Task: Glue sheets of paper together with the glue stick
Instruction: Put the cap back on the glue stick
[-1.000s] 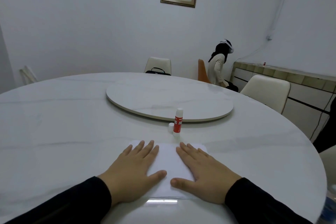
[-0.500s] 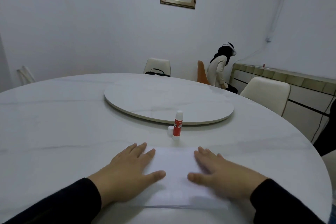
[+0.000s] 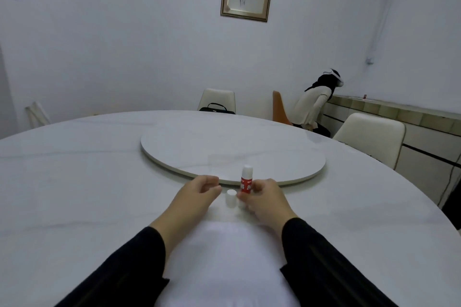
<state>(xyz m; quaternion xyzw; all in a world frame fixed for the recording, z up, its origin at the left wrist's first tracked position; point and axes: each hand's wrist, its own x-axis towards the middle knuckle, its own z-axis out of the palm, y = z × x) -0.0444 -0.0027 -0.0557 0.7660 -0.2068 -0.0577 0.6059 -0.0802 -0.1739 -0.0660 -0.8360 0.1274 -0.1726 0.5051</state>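
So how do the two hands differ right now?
The right hand is curled around the red glue stick, which stands upright; the left hand holds nothing, its fingers loosely curled. The left sits left of the white cap, the right just past it. Both are off the paper, black-sleeved.

A single head-worn wide-angle view looks forward and down from just behind the left hand (image 3: 197,197) and right hand (image 3: 265,198), both near and low in the middle. Ahead of the hands, the round table (image 3: 74,182) curves away to the far wall (image 3: 124,45); its straight lines bow near the frame edges.
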